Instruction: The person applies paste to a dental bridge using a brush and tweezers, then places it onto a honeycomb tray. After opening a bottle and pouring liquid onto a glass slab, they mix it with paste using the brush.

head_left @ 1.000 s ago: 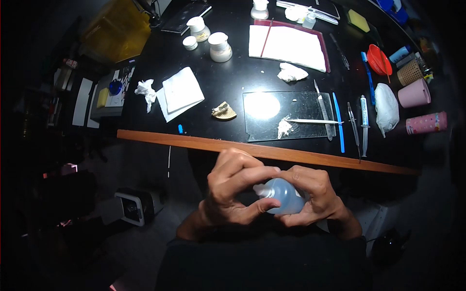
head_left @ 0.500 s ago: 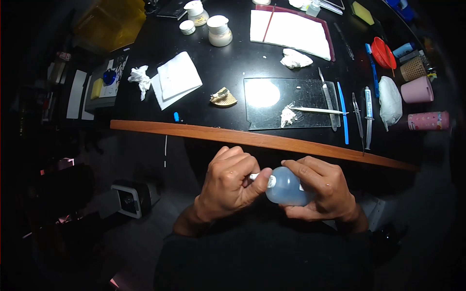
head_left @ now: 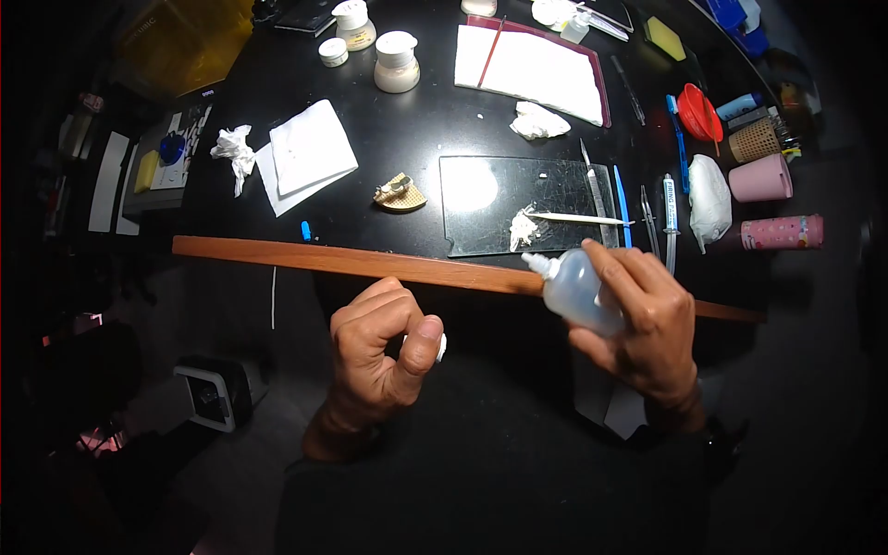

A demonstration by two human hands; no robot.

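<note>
My right hand (head_left: 643,324) is wrapped round a translucent squeeze bottle (head_left: 581,294), tilted so its white nozzle points up and left near the table's wooden edge. My left hand (head_left: 384,347) is closed in a pinch on a small white bottle cap (head_left: 442,347), mostly hidden behind the thumb. Beyond the bottle lies a glass slab (head_left: 476,222) with a heap of white paste (head_left: 523,228) on it. A white thin-handled tool (head_left: 573,218) rests with its tip at the paste, and a metal spatula (head_left: 594,180) lies across the slab's right side.
Left of the slab sits a dental model piece (head_left: 400,192) on a tan base. Folded white paper (head_left: 310,153), crumpled tissue (head_left: 235,155) and white-lidded jars (head_left: 397,65) stand or lie further left and back. A firing paste syringe (head_left: 670,217) and pink cup (head_left: 760,178) are at right.
The cap has come off the bottle's nozzle and moved left in my left hand. My right hand has carried the bottle right and up, toward the table edge.
</note>
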